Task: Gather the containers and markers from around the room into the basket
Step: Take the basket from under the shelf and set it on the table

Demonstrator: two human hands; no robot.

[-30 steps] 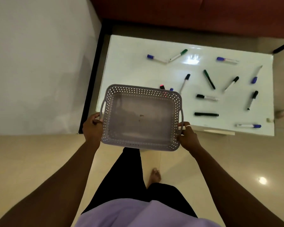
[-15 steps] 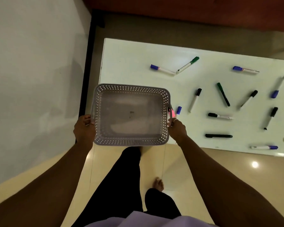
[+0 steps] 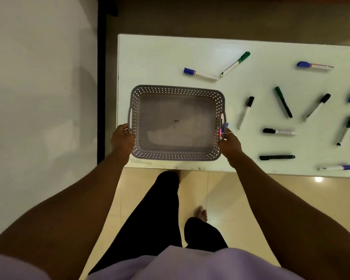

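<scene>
**Head view, looking down.** A grey perforated basket (image 3: 176, 156) occupies centre frame, over the near left part of a white table (image 3: 160, 57). Whether it rests on the tabletop or is held just above it cannot be told.

Both arms rise from the lower corners of the frame and converge on the basket's two short sides.
- The left hand (image 3: 122, 138) grips the left wall just below the handle slot, fingers curled round the rim.
- The right hand (image 3: 229, 141) grips the right wall at the matching spot, fingers curled round it likewise, with a ring (image 3: 229, 133) on one finger.

Just beside the right handle, a half-hidden marker (image 3: 227, 125) shows only its blue end.

The other markers lie loose on the table in the right half of the frame, apart from the basket.
- Upper centre: a blue-capped marker (image 3: 200, 73) and a green-capped marker (image 3: 234, 64), their tips meeting in a V.
- Centre right: a black-capped marker (image 3: 246, 112), a dark green marker (image 3: 283, 102) and a short black-capped marker (image 3: 279, 131).
- Lower right, near the table's front edge: an all-black marker (image 3: 277, 157).
- More markers run toward the right edge.

Below the table are beige floor tiles (image 3: 240, 199), black trousers and a bare foot (image 3: 201, 214).
</scene>
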